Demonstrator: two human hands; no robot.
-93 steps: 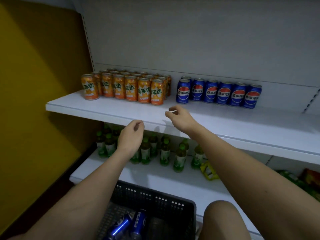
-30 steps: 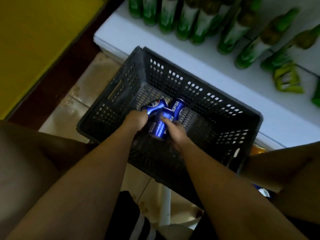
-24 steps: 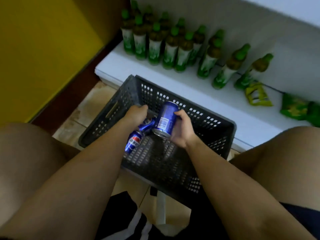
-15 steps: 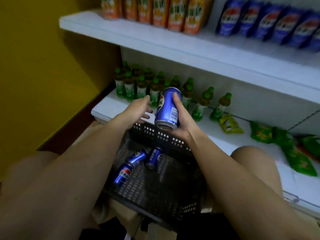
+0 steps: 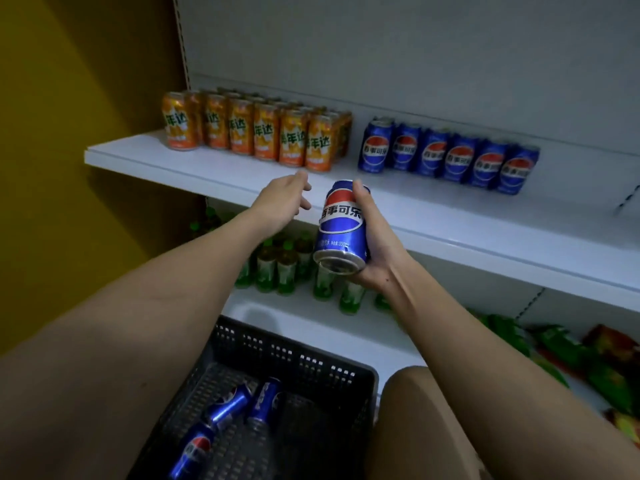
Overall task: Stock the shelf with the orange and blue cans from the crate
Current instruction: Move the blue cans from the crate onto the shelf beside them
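Observation:
My right hand (image 5: 375,247) grips a blue can (image 5: 341,226) upright in the air, just below the front edge of the white shelf (image 5: 242,181). My left hand (image 5: 282,200) hovers beside the can with relaxed fingers, holding nothing. On the shelf stand several orange cans (image 5: 249,133) at the left and a row of several blue cans (image 5: 450,155) at the right. Below, the dark plastic crate (image 5: 298,358) holds three blue cans (image 5: 239,407) lying on their sides.
A lower white shelf (image 5: 311,320) carries several green bottles (image 5: 280,268) and green and red snack bags (image 5: 554,351) at the right. A yellow wall (image 5: 69,168) closes the left side. My knee (image 5: 415,403) is beside the crate's right edge.
My right hand lifted a blue can out of the crate and raised it to the upper shelf's edge. My left hand let go in the crate and rose alongside, empty.

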